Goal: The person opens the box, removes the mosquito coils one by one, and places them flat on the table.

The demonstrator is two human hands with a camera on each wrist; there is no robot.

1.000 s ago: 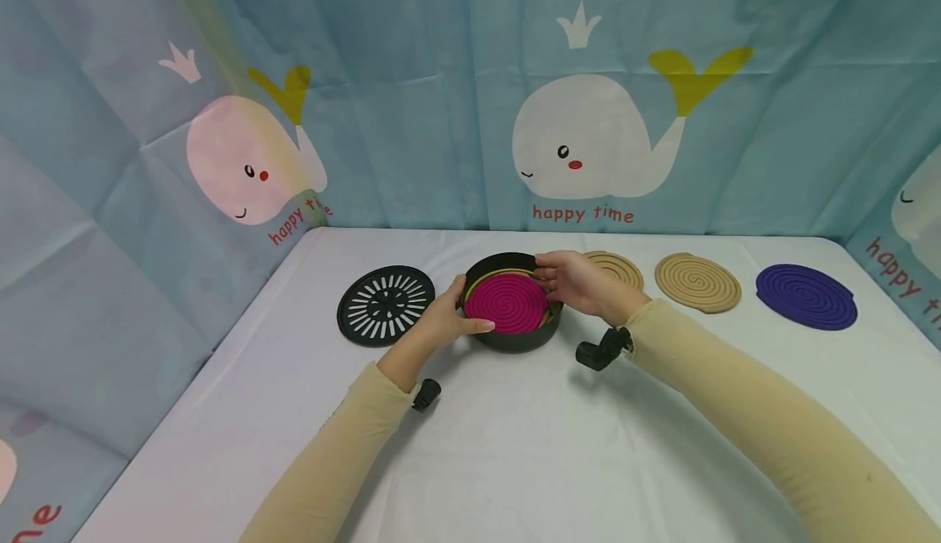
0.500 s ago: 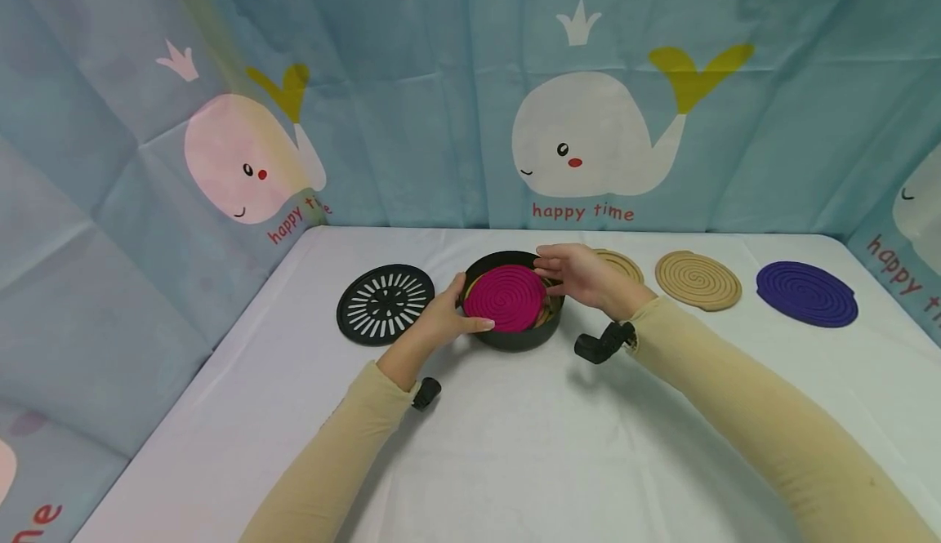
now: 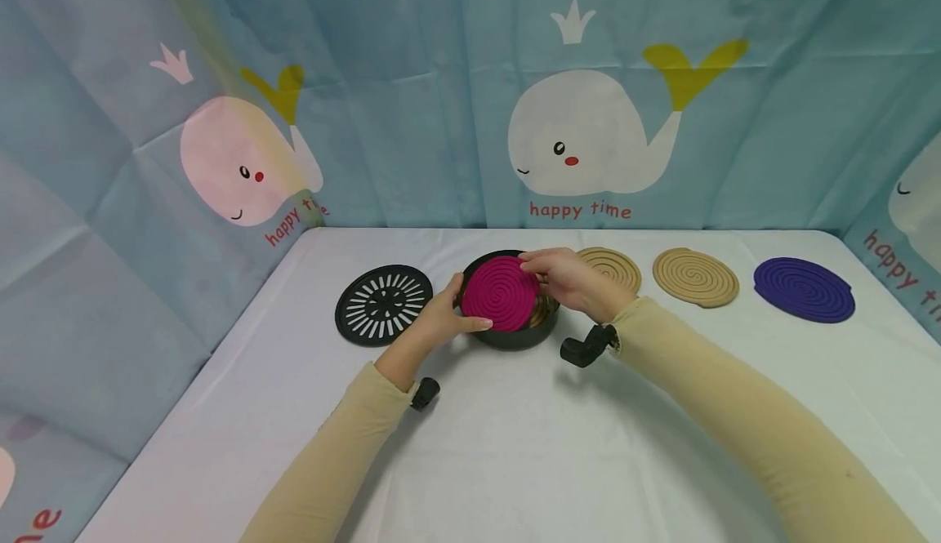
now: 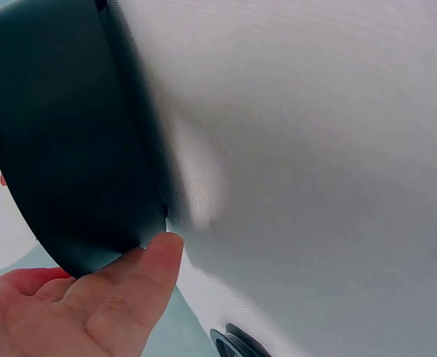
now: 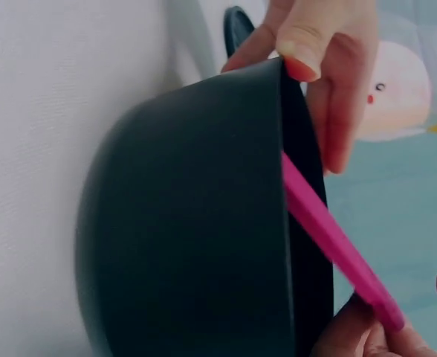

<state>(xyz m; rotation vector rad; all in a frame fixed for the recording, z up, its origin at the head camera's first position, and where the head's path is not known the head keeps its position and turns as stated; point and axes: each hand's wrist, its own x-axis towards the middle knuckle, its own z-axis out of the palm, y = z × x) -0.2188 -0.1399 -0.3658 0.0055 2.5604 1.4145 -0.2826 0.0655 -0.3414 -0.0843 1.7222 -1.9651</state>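
A round black container stands on the table, with a magenta spiral coaster tilted in its mouth. My left hand grips the container's left side, the thumb over the front rim and the fingers along the outer wall. At the right, my right hand holds the coaster's raised edge by the fingertips. Seen in the right wrist view, the magenta coaster slopes up out of the container, its lower edge inside. Under it, brownish coils show in the container in the head view.
A black slotted disc lies left of the container. Rightward along the back lie a tan spiral coaster, partly behind my right hand, another tan coaster and a purple one. A whale-print curtain hangs behind the table.
The magenta coaster has tilted up on its right side and shifted slightly left, showing more of the coils beneath. My right hand has moved left to its edge. The left hand stays put.
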